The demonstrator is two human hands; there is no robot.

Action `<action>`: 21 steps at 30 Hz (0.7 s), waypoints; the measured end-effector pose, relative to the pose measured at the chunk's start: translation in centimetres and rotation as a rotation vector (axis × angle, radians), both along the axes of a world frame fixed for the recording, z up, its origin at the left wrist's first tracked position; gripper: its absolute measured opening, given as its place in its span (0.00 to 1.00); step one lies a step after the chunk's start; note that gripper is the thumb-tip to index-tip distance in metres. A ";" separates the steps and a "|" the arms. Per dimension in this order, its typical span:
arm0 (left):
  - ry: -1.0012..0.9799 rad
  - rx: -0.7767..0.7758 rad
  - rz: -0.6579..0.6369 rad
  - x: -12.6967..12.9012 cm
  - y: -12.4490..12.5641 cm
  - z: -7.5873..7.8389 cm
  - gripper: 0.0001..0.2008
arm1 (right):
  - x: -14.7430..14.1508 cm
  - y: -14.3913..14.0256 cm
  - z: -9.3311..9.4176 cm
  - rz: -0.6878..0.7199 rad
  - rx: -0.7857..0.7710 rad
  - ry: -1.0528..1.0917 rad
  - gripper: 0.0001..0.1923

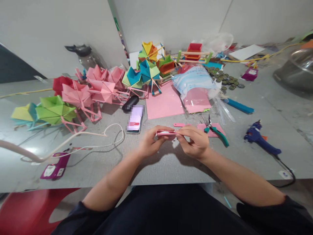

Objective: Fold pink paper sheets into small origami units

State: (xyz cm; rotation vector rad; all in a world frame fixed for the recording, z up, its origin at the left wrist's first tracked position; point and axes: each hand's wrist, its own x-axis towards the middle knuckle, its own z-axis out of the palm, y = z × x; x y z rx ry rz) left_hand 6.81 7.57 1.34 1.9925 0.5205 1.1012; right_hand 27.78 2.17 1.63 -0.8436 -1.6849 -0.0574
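Observation:
Between my two hands, above the table's front part, is a small folded pink paper piece point(166, 133) with a white patch inside its fold. My left hand point(151, 141) grips its left end between thumb and fingers. The fingertips of my right hand point(194, 140) pinch the right end. Just beyond lies a flat pink strip point(179, 124) with a small hole. Green-handled pliers point(215, 130) rest on a pink paper sheet point(201, 127) near my right hand. A phone point(135, 120) lies beyond my left hand.
Folded paper models point(78, 93) in several colours line the back left. Pink sheets point(163, 101) and a plastic bag point(195, 80) lie mid-table. A blue glue gun point(261, 138), a blue cutter point(239, 106) and coin-like discs point(226, 78) are right. A white cable point(97, 133) crosses the left.

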 end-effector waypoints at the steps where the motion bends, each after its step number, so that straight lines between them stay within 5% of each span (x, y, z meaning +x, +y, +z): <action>1: -0.023 -0.015 -0.014 0.1 -0.2 -0.1 0.14 | -0.1 0.0 0.1 0.022 -0.023 0.030 0.10; 6: -0.084 -0.047 -0.062 0.0 -0.4 -0.2 0.14 | 0.2 0.3 0.3 0.140 -0.122 0.085 0.14; 16: -0.065 -0.128 -0.134 -0.4 -0.4 0.4 0.16 | 0.9 0.3 0.6 0.206 0.061 -0.044 0.29; 21: -0.043 -0.159 -0.171 -0.7 -0.2 0.8 0.19 | 1.3 0.5 0.9 0.228 0.080 -0.110 0.28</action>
